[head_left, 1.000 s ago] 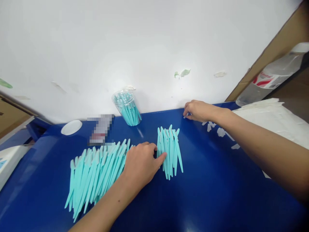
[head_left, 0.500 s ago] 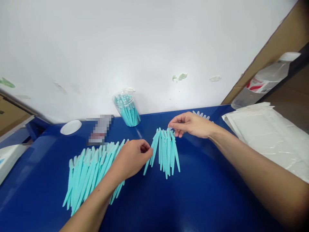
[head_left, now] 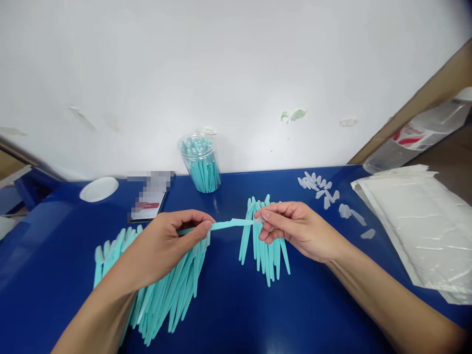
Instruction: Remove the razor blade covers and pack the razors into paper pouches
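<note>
My left hand (head_left: 184,236) is closed on the handle of a teal eyebrow razor (head_left: 230,224), held level with its blade end pointing right. At that end my right hand (head_left: 291,226) pinches a small translucent blade cap (head_left: 258,221), which meets the razor's tip. Whether the cap is on the blade I cannot tell. Behind and below the right hand lies a small pile of teal razors (head_left: 268,260). Beneath my left hand and forearm is a larger pile of razors (head_left: 165,300), partly hidden; those tips that show look capped.
Loose translucent caps (head_left: 326,196) are scattered right of the hands. A clear tub (head_left: 202,164) full of razors stands by the wall. A white lid (head_left: 99,189), a phone-like object (head_left: 147,206), partly blurred, white plastic packs (head_left: 416,221) and a bottle (head_left: 416,135) lie around.
My left hand has taken up a razor and moved left with it. The right hand has come down and nearer, bringing a cap to the razor's tip. The view has shifted slightly.
</note>
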`<state>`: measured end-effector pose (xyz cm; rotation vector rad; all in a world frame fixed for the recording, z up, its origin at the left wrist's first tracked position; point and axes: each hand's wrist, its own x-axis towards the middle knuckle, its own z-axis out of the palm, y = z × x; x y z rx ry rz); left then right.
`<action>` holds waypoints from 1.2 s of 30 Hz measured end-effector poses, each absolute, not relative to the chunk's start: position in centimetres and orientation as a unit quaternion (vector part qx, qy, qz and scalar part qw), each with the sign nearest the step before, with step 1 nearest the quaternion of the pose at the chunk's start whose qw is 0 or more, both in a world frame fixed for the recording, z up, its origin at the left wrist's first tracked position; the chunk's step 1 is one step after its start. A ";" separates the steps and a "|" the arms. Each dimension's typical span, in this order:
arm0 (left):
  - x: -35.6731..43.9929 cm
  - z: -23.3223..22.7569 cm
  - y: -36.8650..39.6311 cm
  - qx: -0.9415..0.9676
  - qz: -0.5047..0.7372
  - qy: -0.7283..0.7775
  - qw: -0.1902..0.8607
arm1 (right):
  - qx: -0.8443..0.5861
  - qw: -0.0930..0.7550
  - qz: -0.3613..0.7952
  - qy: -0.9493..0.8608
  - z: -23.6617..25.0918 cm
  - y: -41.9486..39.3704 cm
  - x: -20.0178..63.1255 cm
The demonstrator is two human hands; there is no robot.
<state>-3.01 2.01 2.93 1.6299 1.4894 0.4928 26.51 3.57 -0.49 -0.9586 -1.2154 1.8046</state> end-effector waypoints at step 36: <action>-3.2 1.6 1.2 0.629 0.195 0.604 0.448 | -0.389 0.435 0.658 -0.476 -1.2 2.8 26.8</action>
